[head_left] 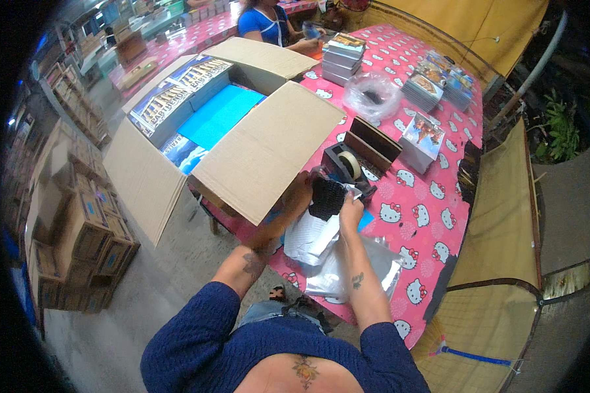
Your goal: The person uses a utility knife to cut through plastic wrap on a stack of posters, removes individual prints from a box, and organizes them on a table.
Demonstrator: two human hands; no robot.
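My right hand (351,208) is closed at the edge of a bunched black textured piece (328,198). What its fingers grip is hard to make out. My left hand (302,181) reaches to the far left side of the same black piece, with its fingers blurred and partly hidden. Crumpled white sheeting (308,237) lies below the black piece, on the near part of the table. Just beyond my hands stands a black tape dispenser (345,163) with a roll of tape. Clear plastic sleeves (383,265) lie under my right forearm.
An open cardboard box (269,150) holding packed printed goods and blue sheets stands at left. A brown holder (372,145), stacks of cards (423,141) and a clear plastic roll (372,98) sit on the pink table (416,288). Cartons (85,242) are piled at left; another person (269,26) sits beyond.
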